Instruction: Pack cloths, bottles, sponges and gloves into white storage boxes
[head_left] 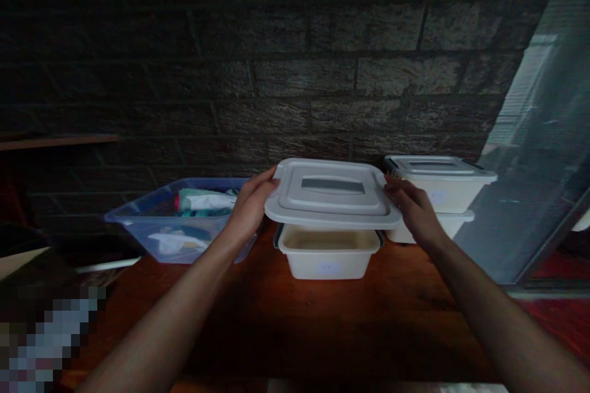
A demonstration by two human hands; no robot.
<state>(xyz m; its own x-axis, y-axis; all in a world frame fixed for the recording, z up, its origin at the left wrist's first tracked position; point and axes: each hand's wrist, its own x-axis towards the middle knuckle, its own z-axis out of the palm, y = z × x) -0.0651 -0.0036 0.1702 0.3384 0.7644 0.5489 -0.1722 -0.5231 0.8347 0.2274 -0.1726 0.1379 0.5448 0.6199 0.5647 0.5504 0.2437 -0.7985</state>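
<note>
A white lid (332, 206) with a grey grip strip is held above an uncovered cream storage box (304, 263). My left hand (255, 196) is closed on the lid's left edge, and my right hand (412, 204) grips its right edge. The lid hides the back of the box's opening; a gap shows between the lid's front edge and the box's front rim. Dark handles (278, 236) stand at the box's sides. The part of the inside that I can see is plain cream.
To the left stands a clear bluish plastic bin (147, 216) holding packets and cloth-like things. Two similar cream boxes (449, 196), the upper one lidded, are stacked at the right. A brick wall (295, 80) rises behind the wooden table (322, 325). A translucent sheet (525, 196) hangs at the right.
</note>
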